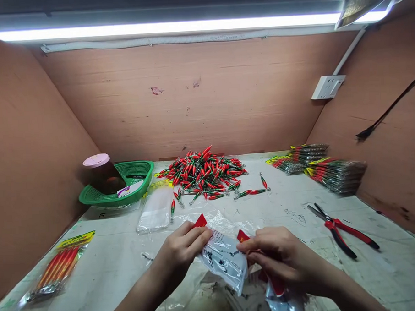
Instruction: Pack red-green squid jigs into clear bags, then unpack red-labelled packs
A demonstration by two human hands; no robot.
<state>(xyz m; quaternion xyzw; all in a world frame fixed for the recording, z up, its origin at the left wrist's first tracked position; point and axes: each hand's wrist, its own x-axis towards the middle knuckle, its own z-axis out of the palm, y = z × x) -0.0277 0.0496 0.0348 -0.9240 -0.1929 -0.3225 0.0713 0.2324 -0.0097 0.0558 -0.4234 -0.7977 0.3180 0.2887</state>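
My left hand is closed on the top corner of a small silvery packet with dark printing and red corners. My right hand pinches the red edge at the other end of that packet. Below the right palm hangs a second silvery packet with a red top, partly hidden by the fingers. Beyond both hands lies a heap of red-and-green squid jigs with crown-like hooks. Clear plastic bags with yellow tops lie left of the heap.
A green basket at the back left holds a dark jar with a pink lid. Bagged jigs lie in stacks at the back right and as one pack at the left. Red-handled pliers rest on the right.
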